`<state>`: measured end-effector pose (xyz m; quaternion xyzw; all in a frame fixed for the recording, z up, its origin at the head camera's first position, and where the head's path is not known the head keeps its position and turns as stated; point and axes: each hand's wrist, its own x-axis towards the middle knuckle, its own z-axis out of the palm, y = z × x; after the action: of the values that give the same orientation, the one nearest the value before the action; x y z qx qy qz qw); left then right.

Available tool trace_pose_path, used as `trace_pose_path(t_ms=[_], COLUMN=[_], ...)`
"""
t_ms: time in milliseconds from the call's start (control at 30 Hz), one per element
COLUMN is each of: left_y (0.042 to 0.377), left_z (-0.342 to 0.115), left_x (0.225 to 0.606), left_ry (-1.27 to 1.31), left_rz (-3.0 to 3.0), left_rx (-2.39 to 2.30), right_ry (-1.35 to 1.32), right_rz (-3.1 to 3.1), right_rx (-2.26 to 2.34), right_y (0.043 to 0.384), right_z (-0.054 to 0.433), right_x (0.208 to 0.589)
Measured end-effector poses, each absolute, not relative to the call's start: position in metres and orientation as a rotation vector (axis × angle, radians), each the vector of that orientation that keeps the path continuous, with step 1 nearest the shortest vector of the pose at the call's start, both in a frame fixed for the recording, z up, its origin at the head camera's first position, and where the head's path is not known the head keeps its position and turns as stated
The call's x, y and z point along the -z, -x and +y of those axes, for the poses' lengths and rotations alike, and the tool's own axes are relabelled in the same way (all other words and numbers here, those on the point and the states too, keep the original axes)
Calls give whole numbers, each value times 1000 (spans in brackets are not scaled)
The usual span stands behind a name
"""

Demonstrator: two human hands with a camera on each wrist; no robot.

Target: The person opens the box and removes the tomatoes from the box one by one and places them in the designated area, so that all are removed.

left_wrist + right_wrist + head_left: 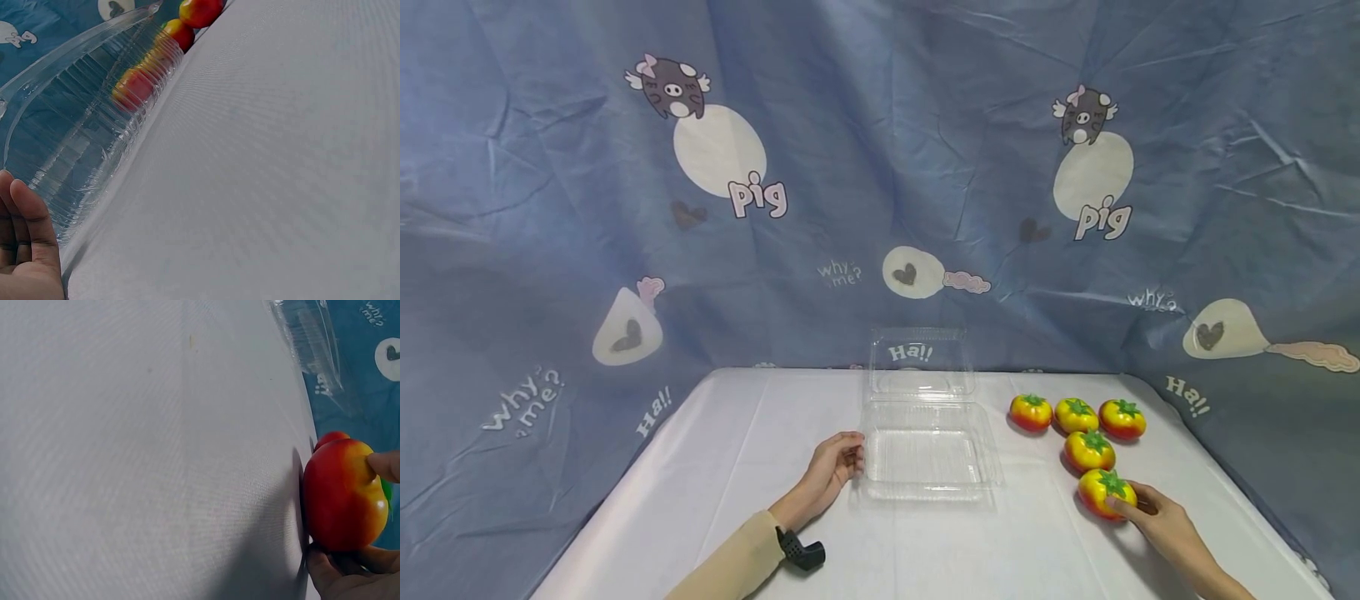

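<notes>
My right hand [1167, 527] grips the nearest toy persimmon [1099, 493], a yellow and red fruit with a green leafy top. The thumb lies on its near side and the fingers are around its right side. In the right wrist view this persimmon [344, 497] appears at or just above the white cloth; I cannot tell which. My left hand [833, 468] is at the left edge of a clear plastic clamshell box [992, 467], its fingers slightly bent. Whether they touch the box is unclear. The box's lid [958, 358] stands raised at the back.
Behind the gripped fruit lies another persimmon [1088, 452]. Farther back, three more sit in a row: the left one [1030, 413], the middle one [1077, 415] and the right one [1122, 419]. A blue printed curtain [865, 167] hangs behind the white-covered table [760, 450].
</notes>
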<state>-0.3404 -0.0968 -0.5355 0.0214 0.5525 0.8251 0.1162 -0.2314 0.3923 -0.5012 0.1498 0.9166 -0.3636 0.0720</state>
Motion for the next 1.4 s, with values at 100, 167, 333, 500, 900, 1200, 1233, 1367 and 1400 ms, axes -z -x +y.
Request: trace_pose_path(t_ms=[100, 167, 333, 500, 900, 1200, 1233, 1367, 1400], left_y=[341, 341, 341, 342, 341, 340, 340, 340, 340], left_z=[-96, -96, -97, -97, -98, -98, -98, -98, -98], left_x=[536, 536, 536, 536, 535, 536, 536, 536, 536], left_ry=[-65, -68, -90, -87, -116, -79, -79, -85, -80], left_rz=[1612, 1609, 1605, 1592, 1610, 1619, 1619, 1622, 1618], left_rx=[-2420, -2424, -2418, -2425, -2413, -2394, -2395, -2399, -2404], right_ry=[-459, -464, -474, -481, -471, -460, -457, -459, -461], right_rz=[2755, 2759, 2751, 2750, 2759, 2738, 2739, 2731, 2729], right_rx=[1078, 1069, 1064, 1073, 1078, 1117, 1111, 1099, 1100], right_y=[232, 232, 232, 232, 231, 231, 232, 233, 233], right_z=[392, 392, 391, 391, 391, 390, 390, 389, 389], right_x=[501, 500, 501, 502, 501, 501, 500, 499, 499])
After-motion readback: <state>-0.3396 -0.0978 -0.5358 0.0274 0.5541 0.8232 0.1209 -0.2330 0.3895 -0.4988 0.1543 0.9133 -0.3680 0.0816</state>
